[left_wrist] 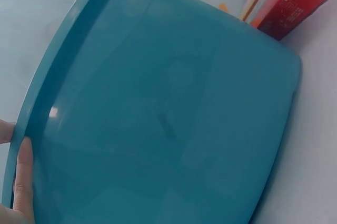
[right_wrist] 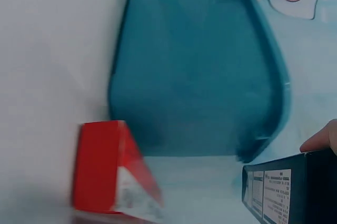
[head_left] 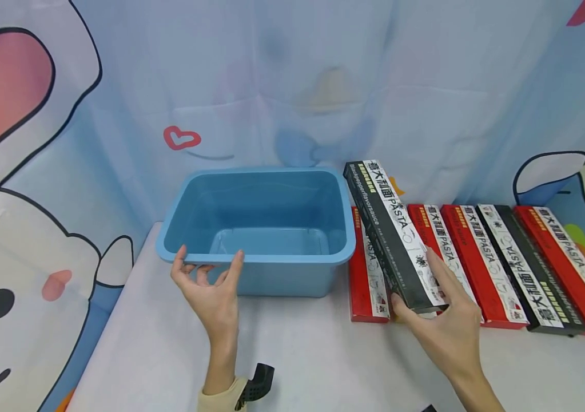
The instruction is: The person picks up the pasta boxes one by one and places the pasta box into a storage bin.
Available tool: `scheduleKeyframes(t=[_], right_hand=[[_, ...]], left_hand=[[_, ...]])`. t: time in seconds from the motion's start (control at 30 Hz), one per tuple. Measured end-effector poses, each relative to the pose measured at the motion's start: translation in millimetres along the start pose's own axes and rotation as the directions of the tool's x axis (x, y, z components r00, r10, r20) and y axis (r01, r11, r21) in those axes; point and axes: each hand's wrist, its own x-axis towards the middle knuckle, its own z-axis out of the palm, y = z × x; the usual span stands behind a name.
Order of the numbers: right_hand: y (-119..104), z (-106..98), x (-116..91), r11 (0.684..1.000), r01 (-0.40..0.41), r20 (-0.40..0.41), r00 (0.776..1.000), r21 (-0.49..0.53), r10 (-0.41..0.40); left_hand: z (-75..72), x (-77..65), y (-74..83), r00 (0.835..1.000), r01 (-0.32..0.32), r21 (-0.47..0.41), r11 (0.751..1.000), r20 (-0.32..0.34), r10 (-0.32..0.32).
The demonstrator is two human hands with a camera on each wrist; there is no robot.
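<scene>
A blue plastic bin (head_left: pixel 271 276) stands on the white table, its inside bare in the head view. My left hand (head_left: pixel 215 292) is at the bin's front rim, fingers over the edge; in the left wrist view fingers (left_wrist: pixel 23 176) lie on either side of that rim. Right of the bin, my right hand (head_left: pixel 444 320) grips the near end of a black pasta box (head_left: pixel 390 229), thumb on one side and fingers on the other. That box is raised and tilted above the row, partly hiding a red pasta box (head_left: pixel 361 297). In the right wrist view the black box (right_wrist: pixel 279 190) appears at lower right.
Right of the held box lie more red pasta boxes (head_left: pixel 482 269) and another black one (head_left: pixel 534 274), side by side on the table (head_left: pixel 323 355). A cartoon-print curtain (head_left: pixel 271 86) hangs behind the bin. The left wrist wears a black strap (head_left: pixel 258 382).
</scene>
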Motion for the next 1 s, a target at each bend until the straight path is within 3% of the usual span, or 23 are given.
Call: scheduleKeyframes(t=[0.27, 0.5, 0.8, 1.0], right_hand=[[-33, -10, 18, 0.983, 0.171, 0.030, 0.984, 0.066, -0.173], [-59, -5, 48, 0.934, 0.308, 0.135, 0.933, 0.180, -0.333], [-89, 3, 93, 0.866, 0.467, 0.363, 0.787, 0.179, -0.499], [-97, 14, 131, 0.895, 0.404, 0.603, 0.671, 0.190, -0.431]], left_hand=[[-2.2, 1.4, 0.4, 1.000, 0.006, 0.028, 1.000, 0.001, -0.006], [-2.9, 2.1, -0.2, 1.000, 0.007, 0.022, 1.000, -0.001, -0.007], [-1.6, 3.0, -2.4, 1.000, 0.005, 0.009, 1.000, 0.002, -0.005], [-2.1, 2.9, -2.5, 1.000, 0.001, 0.030, 1.000, -0.003, -0.001]])
